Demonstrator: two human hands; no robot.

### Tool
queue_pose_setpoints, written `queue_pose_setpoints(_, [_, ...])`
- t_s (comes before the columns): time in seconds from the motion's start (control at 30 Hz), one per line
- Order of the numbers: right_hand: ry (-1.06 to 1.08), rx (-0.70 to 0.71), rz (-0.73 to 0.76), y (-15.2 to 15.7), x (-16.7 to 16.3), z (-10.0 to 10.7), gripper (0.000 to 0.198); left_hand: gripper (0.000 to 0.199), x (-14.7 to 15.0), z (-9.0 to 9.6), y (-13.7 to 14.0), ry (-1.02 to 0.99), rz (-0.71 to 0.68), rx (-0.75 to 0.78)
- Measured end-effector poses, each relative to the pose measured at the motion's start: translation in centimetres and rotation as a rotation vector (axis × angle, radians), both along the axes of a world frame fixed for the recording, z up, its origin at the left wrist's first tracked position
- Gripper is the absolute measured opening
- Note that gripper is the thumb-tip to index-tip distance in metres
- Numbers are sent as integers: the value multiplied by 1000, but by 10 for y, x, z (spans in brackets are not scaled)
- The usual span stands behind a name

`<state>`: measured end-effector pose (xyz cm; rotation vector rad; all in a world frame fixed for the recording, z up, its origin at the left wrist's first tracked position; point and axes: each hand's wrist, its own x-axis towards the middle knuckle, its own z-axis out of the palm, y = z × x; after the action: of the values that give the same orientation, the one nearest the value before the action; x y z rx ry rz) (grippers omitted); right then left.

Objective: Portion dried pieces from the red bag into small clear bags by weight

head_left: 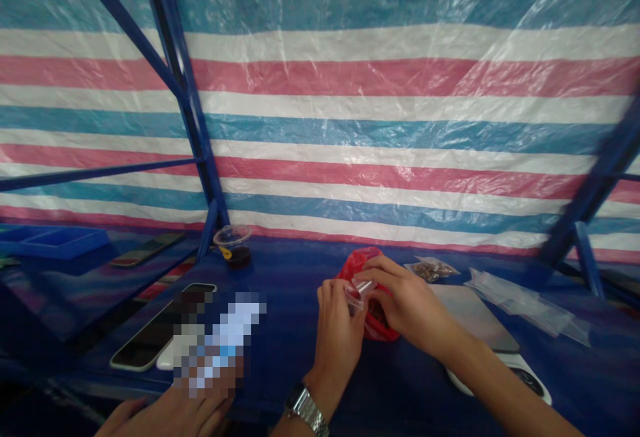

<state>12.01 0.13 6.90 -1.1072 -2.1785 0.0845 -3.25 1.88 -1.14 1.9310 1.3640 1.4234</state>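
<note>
My left hand [340,323], with a metal wristwatch [306,410], pinches the edge of a small clear plastic bag [354,299]. My right hand [407,297] reaches in from the right, its fingers closed round a small shiny silvery piece [365,285] at the bag's mouth; its kind is unclear. Just behind and below both hands sits an open red plastic bag [363,255] with small brownish pieces [377,313] inside. The fingers partly cover the red bag and the clear one.
Right of my hands are a scale [475,317], a filled clear bag [431,269] and flat clear bags [530,303]. At left lie a phone [163,330], a white object [175,350], a cup [235,250], a blue tray [55,242] and another person's hand [200,410] near a blurred-out patch.
</note>
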Motion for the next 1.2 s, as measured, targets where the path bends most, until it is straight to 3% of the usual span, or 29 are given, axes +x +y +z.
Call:
queue_pose_setpoints(0.13, [5,-35,-105,3,10,5,39,12,1,3,-2,-60,57,-86])
queue_pose_setpoints(0.33, [-256,-300,-261,7,14,-6,39,30,0,5,2,-125,139,-200])
queue_pose_setpoints(0.53, [-474,-209,-441,20,4,-13,34,34,-5,9,7,-223,151,-274])
queue_pose_setpoints(0.7, [-421,-209,-501,36,0,-16,37,25,-4,10,15,-349,144,-270])
queue_pose_setpoints(0.97, [-249,-276,-440,46,1,-29,36,15,-7,2,29,-565,75,-274])
queue_pose_setpoints(1.2, [-52,-370,-375,47,1,-34,31,12,-11,-7,30,-603,-2,-270])
